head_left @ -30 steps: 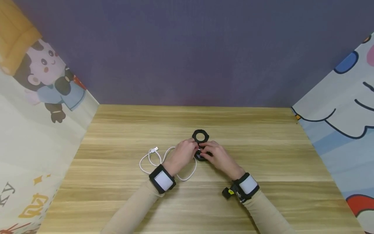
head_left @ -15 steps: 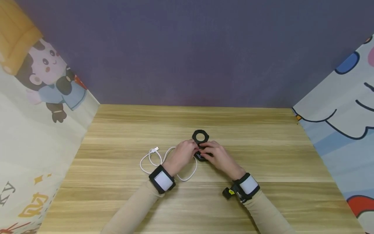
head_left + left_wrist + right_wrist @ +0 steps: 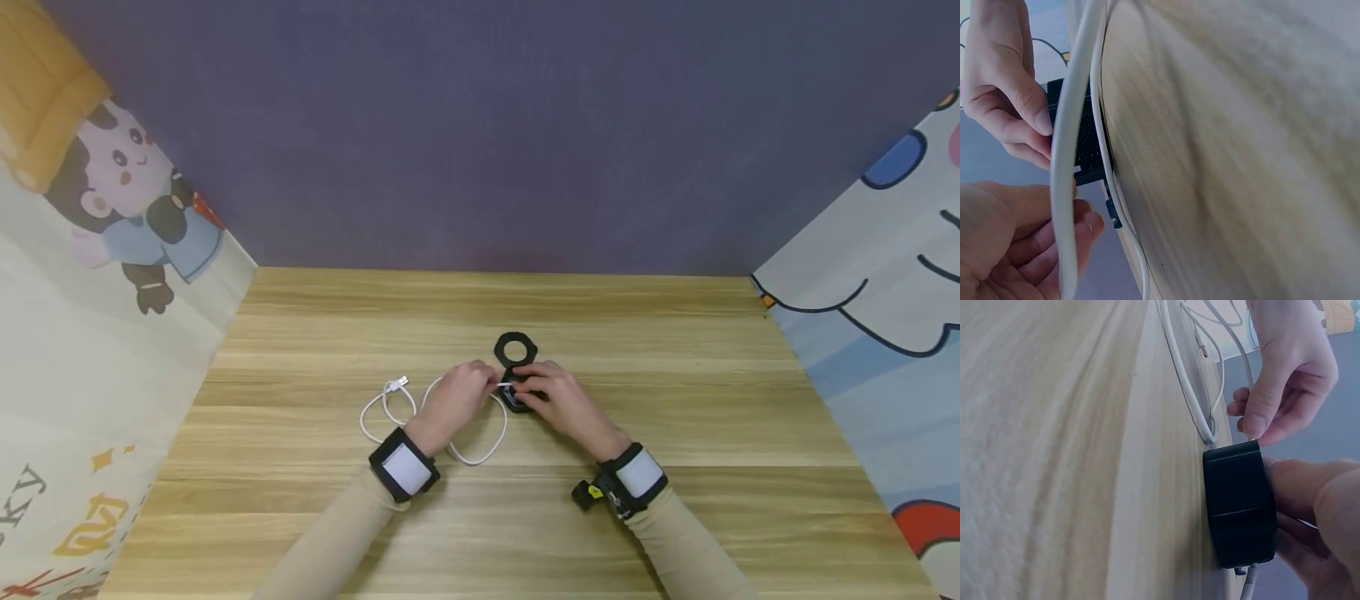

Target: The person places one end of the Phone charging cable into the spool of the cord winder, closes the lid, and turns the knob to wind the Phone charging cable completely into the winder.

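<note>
A black folding holder [image 3: 516, 403] rests on the table with its ring-shaped flap [image 3: 497, 352] opened out toward the back. My right hand [image 3: 567, 406] grips the holder from the right, thumb and fingers at its base. Just left of it, my left hand [image 3: 457, 400] pinches a white cable [image 3: 505, 384], and a short straight length runs from the fingertips to the holder. Up close in the right wrist view, the holder's dark side [image 3: 1239, 500] faces the camera, and white cable shows at both its ends. The right fingers partly hide the holder's inside.
The rest of the cable lies in loose loops left of the holder, ending in a USB plug [image 3: 401, 382]. A wooden table [image 3: 637, 325] carries everything. A dark panel [image 3: 495, 150] stands behind, with cartoon-printed panels [image 3: 97, 350] on both sides.
My left hand has drawn back a little to the left, and a straight piece of white cable now shows between it and the holder. The right hand has kept its place.
</note>
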`<action>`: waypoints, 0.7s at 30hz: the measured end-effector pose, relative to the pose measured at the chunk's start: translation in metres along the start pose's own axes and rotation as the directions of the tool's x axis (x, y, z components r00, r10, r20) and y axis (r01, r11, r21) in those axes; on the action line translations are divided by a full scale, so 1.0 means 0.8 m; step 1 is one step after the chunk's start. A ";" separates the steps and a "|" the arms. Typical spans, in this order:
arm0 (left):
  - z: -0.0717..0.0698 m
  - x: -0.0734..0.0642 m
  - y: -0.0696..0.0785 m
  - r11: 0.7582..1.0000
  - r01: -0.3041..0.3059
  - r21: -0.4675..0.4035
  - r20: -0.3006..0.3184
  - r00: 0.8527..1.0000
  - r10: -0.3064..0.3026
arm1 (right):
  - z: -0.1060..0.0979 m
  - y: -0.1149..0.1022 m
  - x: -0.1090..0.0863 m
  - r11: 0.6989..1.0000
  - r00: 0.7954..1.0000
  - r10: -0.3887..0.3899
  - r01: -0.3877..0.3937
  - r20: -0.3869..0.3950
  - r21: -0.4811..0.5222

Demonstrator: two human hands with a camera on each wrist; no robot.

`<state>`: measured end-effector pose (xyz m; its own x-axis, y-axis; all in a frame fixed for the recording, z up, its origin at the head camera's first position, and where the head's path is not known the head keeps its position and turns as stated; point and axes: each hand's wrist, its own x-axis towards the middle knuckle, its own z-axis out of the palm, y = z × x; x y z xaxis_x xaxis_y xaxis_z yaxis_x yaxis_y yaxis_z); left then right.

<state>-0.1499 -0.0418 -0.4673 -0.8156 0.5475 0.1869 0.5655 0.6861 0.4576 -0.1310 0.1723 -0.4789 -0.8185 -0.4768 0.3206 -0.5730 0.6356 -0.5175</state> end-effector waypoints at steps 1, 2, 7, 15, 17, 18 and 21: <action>0.000 0.000 0.000 1.000 -0.005 0.004 -0.003 1.000 0.005 | 0.000 0.000 0.000 1.000 1.000 0.000 0.000 -0.002 0.001; 0.001 0.000 0.000 1.000 -0.008 0.008 -0.006 1.000 0.008 | 0.000 0.001 0.000 1.000 1.000 -0.002 0.002 -0.005 0.003; 0.001 -0.002 0.000 1.000 -0.017 0.025 -0.009 1.000 0.018 | 0.000 0.001 0.000 1.000 1.000 0.002 -0.002 -0.007 0.010; 0.002 -0.003 -0.001 0.999 0.012 0.050 0.041 0.999 -0.014 | -0.001 0.002 0.000 1.000 1.000 0.003 -0.003 -0.006 0.023; 0.003 -0.003 -0.001 0.999 0.018 0.046 0.052 0.998 -0.020 | 0.000 0.002 0.000 1.000 1.000 0.002 -0.002 -0.005 0.022; 0.003 -0.003 -0.001 0.999 0.018 0.047 0.057 0.998 -0.021 | 0.000 0.002 0.000 1.000 1.000 0.002 -0.002 -0.005 0.023; 0.003 -0.003 -0.001 0.999 0.020 0.042 0.064 0.998 -0.023 | 0.000 0.002 -0.001 1.000 1.000 0.003 -0.003 -0.006 0.025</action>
<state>-0.1484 -0.0426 -0.4699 -0.8189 0.5610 0.1208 0.5535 0.7166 0.4244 -0.1317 0.1737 -0.4799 -0.8203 -0.4716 0.3236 -0.5695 0.6216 -0.5377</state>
